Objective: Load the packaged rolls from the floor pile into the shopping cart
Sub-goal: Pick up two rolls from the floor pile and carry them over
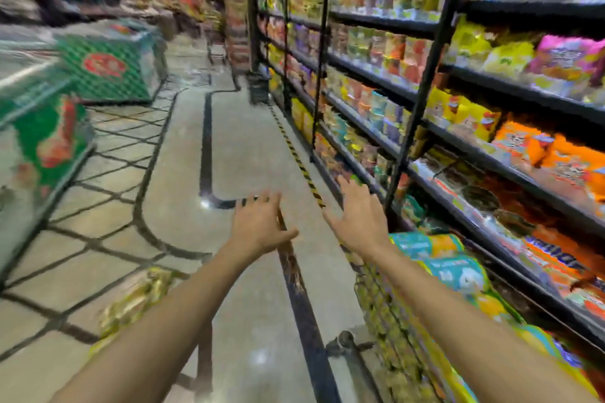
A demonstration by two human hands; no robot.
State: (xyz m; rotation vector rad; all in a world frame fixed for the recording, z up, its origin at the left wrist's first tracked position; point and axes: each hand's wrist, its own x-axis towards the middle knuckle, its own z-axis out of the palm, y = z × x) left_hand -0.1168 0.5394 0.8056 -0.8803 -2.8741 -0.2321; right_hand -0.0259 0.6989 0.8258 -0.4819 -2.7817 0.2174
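At the lower left, blurred yellow packaged rolls (131, 304) lie on the floor under our left forearm. Our left hand (258, 226) and right hand (360, 222) are stretched forward, fingers spread and released, grasping nothing. We judge that the next pack must be fetched: it is better to bend to the pile, take one pack at both ends and lift it over the rim. On the right, the shopping cart (389, 321) already holds several teal and yellow packs (458, 271), heaped above its wire wall.
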